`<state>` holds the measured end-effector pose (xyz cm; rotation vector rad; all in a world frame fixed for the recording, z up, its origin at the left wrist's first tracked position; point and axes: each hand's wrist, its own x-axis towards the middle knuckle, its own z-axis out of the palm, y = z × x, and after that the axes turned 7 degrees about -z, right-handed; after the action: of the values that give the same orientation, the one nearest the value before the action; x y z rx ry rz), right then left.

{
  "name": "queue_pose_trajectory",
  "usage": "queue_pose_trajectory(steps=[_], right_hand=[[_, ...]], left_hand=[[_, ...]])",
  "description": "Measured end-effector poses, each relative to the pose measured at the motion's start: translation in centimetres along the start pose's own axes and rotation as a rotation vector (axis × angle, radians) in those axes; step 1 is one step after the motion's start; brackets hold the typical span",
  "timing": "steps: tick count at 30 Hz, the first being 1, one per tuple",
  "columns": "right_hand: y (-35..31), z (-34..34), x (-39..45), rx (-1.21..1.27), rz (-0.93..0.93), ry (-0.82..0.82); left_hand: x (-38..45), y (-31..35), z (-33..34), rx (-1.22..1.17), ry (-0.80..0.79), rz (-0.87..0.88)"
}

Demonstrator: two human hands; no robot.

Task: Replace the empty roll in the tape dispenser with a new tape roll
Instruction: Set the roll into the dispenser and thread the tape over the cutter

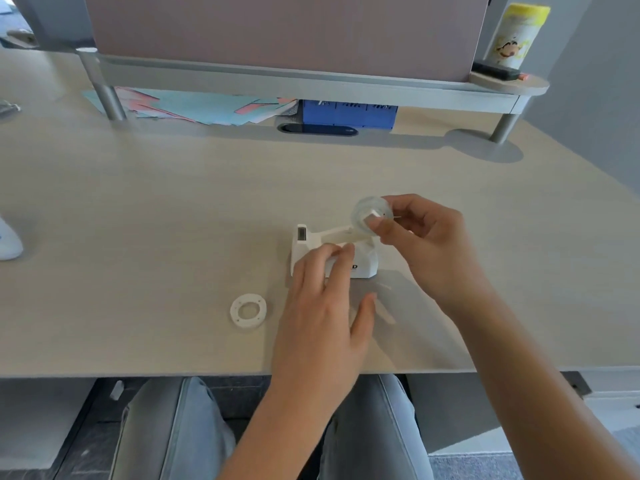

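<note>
A white tape dispenser (360,261) stands on the light wooden desk (173,209), its cutter end to the left. My left hand (322,306) rests on the dispenser's near side, fingertips touching its top edge. My right hand (426,244) holds a clear new tape roll (363,211) with a white hub in its centre, just above the dispenser's right end. The empty white roll core (248,310) lies flat on the desk, left of my left hand.
A raised monitor shelf (311,88) crosses the back, with coloured papers (194,107) and a blue box (349,114) beneath it. A yellow-lidded wipes canister (516,36) stands at its right end. A white object (8,242) sits at the left edge.
</note>
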<state>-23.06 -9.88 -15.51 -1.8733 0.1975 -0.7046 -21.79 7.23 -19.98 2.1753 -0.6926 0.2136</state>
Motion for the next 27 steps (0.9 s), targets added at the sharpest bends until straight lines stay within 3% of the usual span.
queue_pose_trajectory(steps=[11, 27], right_hand=[[0.0, 0.4, 0.7, -0.133, -0.041, -0.162], [-0.9, 0.0, 1.2, -0.271, -0.046, -0.192]], left_hand=[[0.4, -0.9, 0.0, 0.156, 0.020, 0.009], [0.1, -1.0, -0.1, 0.162, 0.027, -0.001]])
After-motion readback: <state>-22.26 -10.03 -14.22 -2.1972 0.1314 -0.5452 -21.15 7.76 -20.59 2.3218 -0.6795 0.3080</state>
